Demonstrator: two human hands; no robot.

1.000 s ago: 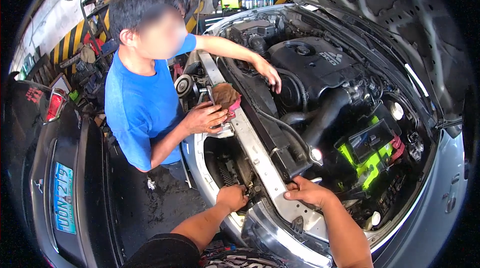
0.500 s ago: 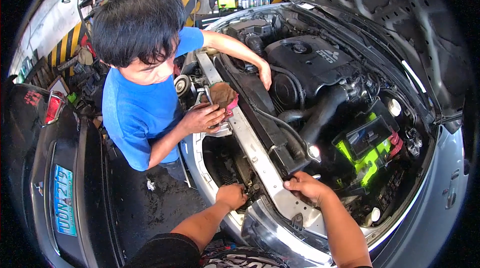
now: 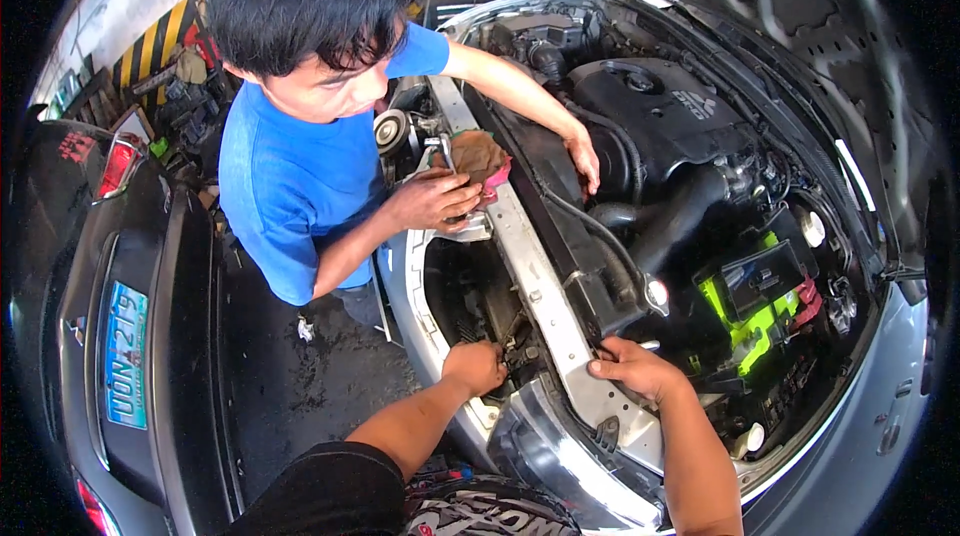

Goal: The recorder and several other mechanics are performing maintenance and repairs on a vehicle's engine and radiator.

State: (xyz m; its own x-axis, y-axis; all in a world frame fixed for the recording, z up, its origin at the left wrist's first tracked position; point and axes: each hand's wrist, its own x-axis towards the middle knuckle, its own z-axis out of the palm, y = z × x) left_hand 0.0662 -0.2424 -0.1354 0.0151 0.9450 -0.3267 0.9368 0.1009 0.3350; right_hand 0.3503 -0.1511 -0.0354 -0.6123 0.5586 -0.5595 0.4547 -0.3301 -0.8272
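Note:
My left hand [image 3: 475,369] reaches into the car's front opening behind the headlight [image 3: 535,441], fingers curled around something I cannot make out. My right hand [image 3: 640,373] grips the edge of the silver crossbar [image 3: 540,291], thumb on top, fingertips partly hidden beside the black radiator top [image 3: 600,301]. To its right is a lime-green battery holder [image 3: 760,336] under a black box. Across from me a co-worker in a blue shirt [image 3: 285,191] leans over the bay, one hand by a brown and pink rag [image 3: 480,158] and metal piece on the crossbar, the other hand [image 3: 580,156] among the hoses.
The open hood [image 3: 780,26] rises at upper right above the engine cover [image 3: 655,101]. A dark parked car [image 3: 150,216] stands at left, with dark floor [image 3: 280,396] between the cars. Stacked parts and striped boards [image 3: 160,56] line the back wall.
The view has shifted, putting the engine bay higher in the picture. The co-worker's head has bent down and the hand among the hoses has lowered. My hands keep their places on the car.

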